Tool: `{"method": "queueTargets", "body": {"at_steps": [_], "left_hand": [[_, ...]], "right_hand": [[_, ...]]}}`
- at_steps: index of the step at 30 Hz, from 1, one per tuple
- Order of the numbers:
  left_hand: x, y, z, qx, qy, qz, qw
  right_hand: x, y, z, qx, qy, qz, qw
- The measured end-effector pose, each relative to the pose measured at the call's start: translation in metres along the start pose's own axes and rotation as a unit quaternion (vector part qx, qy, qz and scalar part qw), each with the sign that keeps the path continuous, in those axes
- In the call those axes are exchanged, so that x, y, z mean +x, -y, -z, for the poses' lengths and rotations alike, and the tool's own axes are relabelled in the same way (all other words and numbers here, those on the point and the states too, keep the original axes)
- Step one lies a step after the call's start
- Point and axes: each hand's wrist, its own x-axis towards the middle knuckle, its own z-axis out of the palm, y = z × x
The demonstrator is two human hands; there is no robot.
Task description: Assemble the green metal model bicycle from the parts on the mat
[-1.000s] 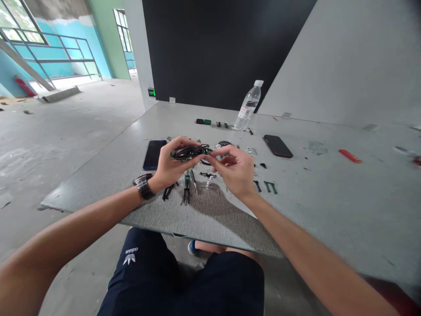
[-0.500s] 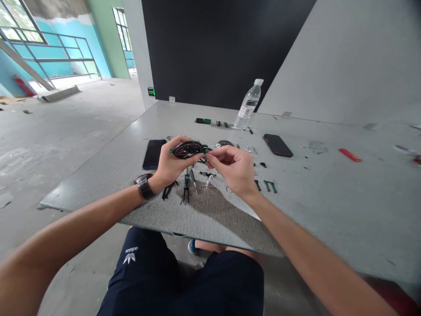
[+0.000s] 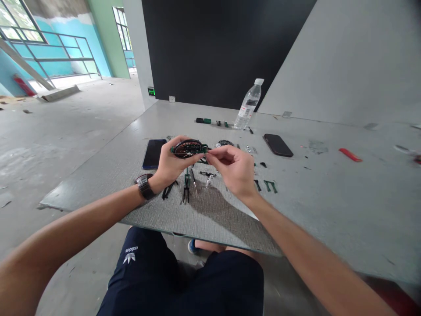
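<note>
My left hand [image 3: 174, 160] grips a small model bicycle wheel [image 3: 187, 148], black-rimmed with thin spokes and green frame pieces at its right side. My right hand [image 3: 232, 166] is closed in a pinch at the green end of this assembly; its fingertips hide whatever small piece lies between them. On the mat below lie a green and black fork part [image 3: 186, 188], a thin screwdriver [image 3: 194, 179], black parts [image 3: 168, 191] and a silvery part [image 3: 209, 180]. Partly behind my right fingers rests a second wheel [image 3: 225, 143].
A phone [image 3: 153, 154] lies left of my hands, another phone [image 3: 278, 145] to the right. A water bottle [image 3: 248, 105] stands at the back near green and black blocks [image 3: 203, 120]. Green parts [image 3: 271, 186] and a red object [image 3: 350, 155] lie on the right.
The wheel has tilted slightly, showing more of its face. Both hands have stayed almost in place, still closed on the assembly.
</note>
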Motion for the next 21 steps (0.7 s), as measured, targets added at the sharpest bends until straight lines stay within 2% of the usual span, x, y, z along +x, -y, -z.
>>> {"method": "queueTargets", "body": {"at_steps": [12, 21], "left_hand": [[0.0006, 0.0027, -0.0002, -0.006, -0.011, 0.002, 1.000], [0.0010, 0.0032, -0.0011, -0.008, -0.017, 0.006, 1.000]], "right_hand": [[0.0033, -0.0002, 0.0023, 0.006, 0.004, 0.039, 0.999], [0.0005, 0.0007, -0.0008, 0.010, 0.006, 0.001, 1.000]]}}
